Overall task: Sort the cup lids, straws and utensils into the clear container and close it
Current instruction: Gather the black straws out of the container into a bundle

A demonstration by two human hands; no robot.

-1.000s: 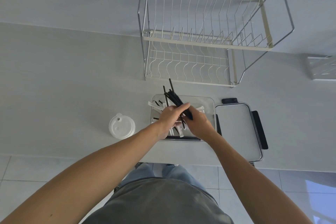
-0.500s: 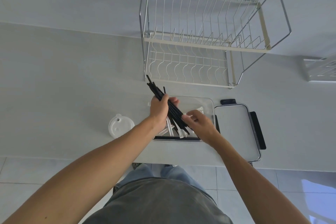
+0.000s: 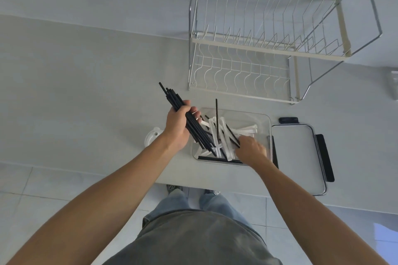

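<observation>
Left hand: the left hand (image 3: 175, 128) has its fingers wrapped round a bundle of black straws (image 3: 189, 123), slanting down over the container's near-left corner
Right hand: the right hand (image 3: 251, 150) is down inside the clear container (image 3: 266, 121) among the loose pieces — fingers hidden, I cannot tell what they grip
Container: open on the surface (image 3: 86, 92), holding white wrapped utensils (image 3: 224, 135) and a few stray black straws
Done: utensils look to be in
Left: bundle to go in; cup lids (image 3: 153, 137) wait just left of the gripping fingers; container lid (image 3: 298, 155) lies right of the fingers, not yet on
</observation>
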